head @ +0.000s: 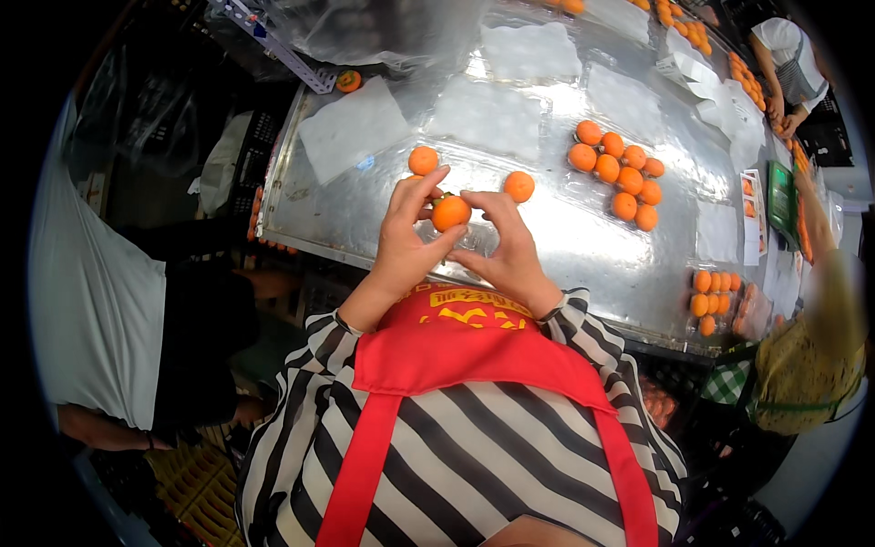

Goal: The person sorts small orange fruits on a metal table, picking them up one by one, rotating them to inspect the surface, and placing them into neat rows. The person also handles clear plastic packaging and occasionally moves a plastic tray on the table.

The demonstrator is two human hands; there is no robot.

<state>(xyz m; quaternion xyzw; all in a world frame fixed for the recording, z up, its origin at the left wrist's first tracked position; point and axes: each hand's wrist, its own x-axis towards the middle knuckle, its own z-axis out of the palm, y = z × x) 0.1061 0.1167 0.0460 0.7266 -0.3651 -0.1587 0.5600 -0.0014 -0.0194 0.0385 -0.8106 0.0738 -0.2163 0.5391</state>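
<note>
An orange persimmon (451, 215) with a green calyx is held between my hands, over the near edge of the metal table (328, 212). My left hand (405, 236) grips it, the thumb along its lower side. From the other side, the index fingertip of my right hand (507, 236) touches its upper edge, while the right thumb lies lower, near the left thumb. Beyond my hands sit two loose persimmons, one at left (423, 160) and one at right (519, 186); another is mostly hidden behind my left fingers. Clear plastic shows between my hands, partly covered.
Clear plastic trays with white liners (487, 113) cover the table's far side. Rightward, several persimmons (607, 168) sit in a tray, with another filled tray (711, 301) nearer the corner. A green scale (782, 202) stands farther right. Co-workers are at both sides; a metal post (287, 51) rises at left.
</note>
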